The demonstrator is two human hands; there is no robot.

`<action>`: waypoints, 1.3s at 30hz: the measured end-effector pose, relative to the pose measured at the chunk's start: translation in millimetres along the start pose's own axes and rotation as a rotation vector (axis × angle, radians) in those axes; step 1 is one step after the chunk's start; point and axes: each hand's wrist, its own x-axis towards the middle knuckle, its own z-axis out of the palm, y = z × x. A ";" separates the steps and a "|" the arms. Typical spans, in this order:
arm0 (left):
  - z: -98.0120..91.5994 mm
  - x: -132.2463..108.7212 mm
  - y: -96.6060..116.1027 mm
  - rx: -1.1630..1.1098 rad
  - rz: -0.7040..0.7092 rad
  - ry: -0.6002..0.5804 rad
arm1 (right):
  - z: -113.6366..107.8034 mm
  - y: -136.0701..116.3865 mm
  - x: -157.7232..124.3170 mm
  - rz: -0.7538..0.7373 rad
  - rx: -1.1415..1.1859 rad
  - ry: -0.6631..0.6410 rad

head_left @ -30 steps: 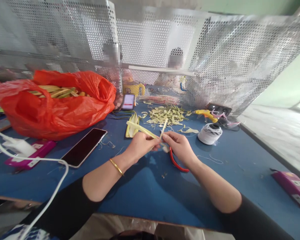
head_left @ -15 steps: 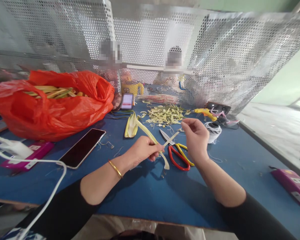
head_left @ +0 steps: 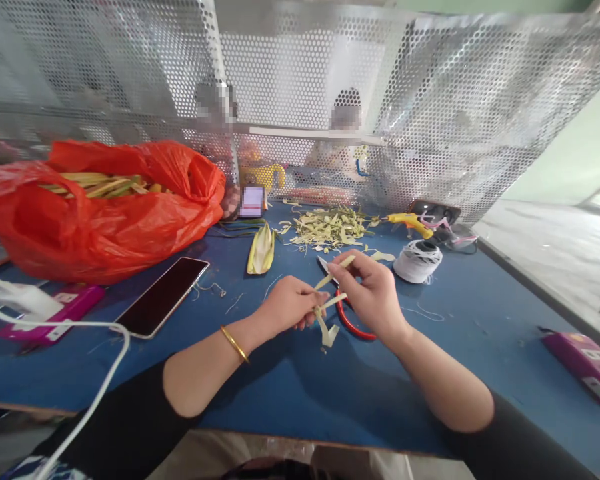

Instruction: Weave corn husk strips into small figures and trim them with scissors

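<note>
My left hand (head_left: 290, 308) is closed, pinching pale yellow-green leaf strips (head_left: 327, 320) above the blue table (head_left: 300, 387). A short end of the strips hangs down below the fingers. My right hand (head_left: 373, 290) is closed on another end of the leaf strips, with one end poking up to the left past the fingertips. The two hands nearly touch. Red-and-yellow handled scissors (head_left: 353, 323) lie on the table under my right hand, mostly hidden by it.
A red plastic bag (head_left: 100, 213) full of leaves sits at the left, a black phone (head_left: 163, 295) beside it. A folded leaf (head_left: 261, 250), a pile of leaf scraps (head_left: 330, 230), a white thread spool (head_left: 419, 261), a yellow glue gun (head_left: 407, 222) and a perforated metal screen (head_left: 430, 120) lie beyond. Purple power strips (head_left: 583, 365) flank the sides.
My right hand came back down from its raised position toward my left hand. The long strip that stretched to the folded leaf is now gathered short between both hands.
</note>
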 end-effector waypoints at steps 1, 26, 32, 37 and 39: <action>-2.4 1.3 1.5 -0.101 -0.030 0.025 | -0.6 -1.4 -1.4 -0.052 -0.045 0.032; -17.8 1.8 15.4 -0.756 -0.068 0.032 | 6.2 0.0 -10.4 -0.673 -0.798 0.034; -16.1 5.6 8.4 -0.751 -0.048 0.117 | 10.1 -1.4 -11.4 -0.754 -0.825 -0.040; -11.7 5.8 3.3 -0.727 -0.024 0.101 | 17.6 5.8 -11.2 -0.970 -0.911 -0.221; -9.3 5.4 2.5 -0.715 -0.029 0.099 | 19.1 8.9 -11.6 -0.974 -0.932 -0.220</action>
